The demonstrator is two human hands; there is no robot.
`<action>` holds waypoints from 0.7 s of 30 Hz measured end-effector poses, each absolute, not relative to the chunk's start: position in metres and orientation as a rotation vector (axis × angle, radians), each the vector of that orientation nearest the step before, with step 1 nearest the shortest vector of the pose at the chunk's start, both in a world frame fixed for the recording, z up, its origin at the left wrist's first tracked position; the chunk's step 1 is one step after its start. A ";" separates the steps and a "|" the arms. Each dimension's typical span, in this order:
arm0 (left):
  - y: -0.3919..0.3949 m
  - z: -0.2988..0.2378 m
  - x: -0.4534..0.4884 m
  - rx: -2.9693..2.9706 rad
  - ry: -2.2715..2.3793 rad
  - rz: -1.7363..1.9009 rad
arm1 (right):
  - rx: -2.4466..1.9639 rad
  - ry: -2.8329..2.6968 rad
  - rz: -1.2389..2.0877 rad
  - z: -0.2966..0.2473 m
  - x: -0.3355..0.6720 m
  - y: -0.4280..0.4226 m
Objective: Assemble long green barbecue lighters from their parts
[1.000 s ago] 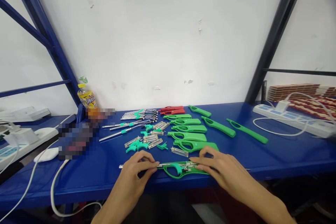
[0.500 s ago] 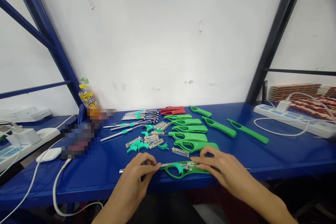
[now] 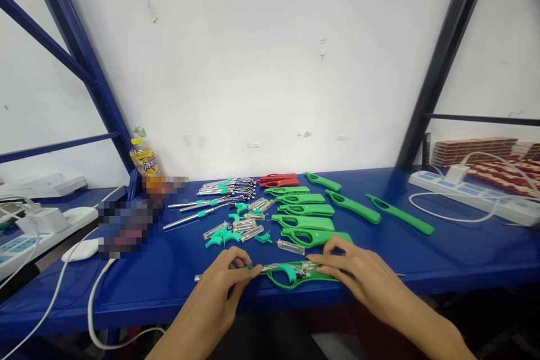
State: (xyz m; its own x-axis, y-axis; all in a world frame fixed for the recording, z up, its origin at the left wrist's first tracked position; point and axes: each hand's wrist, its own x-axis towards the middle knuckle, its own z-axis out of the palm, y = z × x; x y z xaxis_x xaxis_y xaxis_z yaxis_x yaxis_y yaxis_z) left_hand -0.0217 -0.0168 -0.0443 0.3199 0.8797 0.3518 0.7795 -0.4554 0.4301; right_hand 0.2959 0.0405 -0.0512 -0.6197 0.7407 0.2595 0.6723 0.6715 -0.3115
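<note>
An opened green gas lighter casing [image 3: 313, 277] lies at the table's front edge, with a teal trigger [image 3: 289, 272] seated in it. My left hand [image 3: 219, 287] pinches the metal tube [image 3: 198, 278] where it meets the casing's left end; the tube's tip sticks out past the hand. At the other end, my right hand [image 3: 358, 270] grips the casing, thumb and fingertips at the clear fuel tank [image 3: 311, 266] inside. My right fingers cover part of the tank and the casing's right end. Just behind lies a loose clear tank [image 3: 291, 247].
Green casings [image 3: 310, 223] and red ones [image 3: 278, 180] lie behind my hands. Metal tubes [image 3: 219, 187], loose teal triggers [image 3: 217, 236] and clear tanks [image 3: 248, 225] sit left of them. A drink bottle [image 3: 145, 163] stands back left; power strips [image 3: 476, 194] and cables flank the table.
The view has shifted slightly, so everything sits a little lower and to the right. Both hands keep nearly the same hold on the lighter.
</note>
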 end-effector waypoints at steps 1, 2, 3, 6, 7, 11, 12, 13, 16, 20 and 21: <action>-0.017 -0.043 -0.022 2.387 1.517 0.809 | -1.113 -2.521 0.258 -0.052 0.296 0.041; -0.016 -0.042 -0.023 2.382 1.512 0.789 | -1.114 -2.519 0.257 -0.052 0.296 0.041; -0.016 -0.042 -0.024 2.385 1.510 0.768 | -1.114 -2.517 0.257 -0.052 0.296 0.041; -0.014 -0.043 -0.026 2.418 1.505 0.756 | -1.111 -2.511 0.261 -0.052 0.296 0.042; -0.013 -0.044 -0.027 2.431 1.499 0.768 | -1.113 -2.510 0.263 -0.052 0.295 0.042; -0.011 -0.047 -0.028 2.445 1.467 0.845 | -1.130 -2.518 0.264 -0.051 0.295 0.042; -0.011 -0.047 -0.027 2.432 1.459 0.869 | -1.133 -2.519 0.265 -0.051 0.295 0.042; -0.011 -0.046 -0.027 2.416 1.450 0.892 | -1.133 -2.518 0.269 -0.051 0.295 0.042; -0.013 -0.043 -0.026 2.370 1.430 0.936 | -1.127 -2.508 0.284 -0.051 0.295 0.042; -0.013 -0.044 -0.026 2.372 1.385 0.992 | -1.128 -2.499 0.301 -0.052 0.295 0.043; -0.013 -0.046 -0.026 2.358 1.394 1.016 | -1.132 -2.499 0.305 -0.052 0.295 0.043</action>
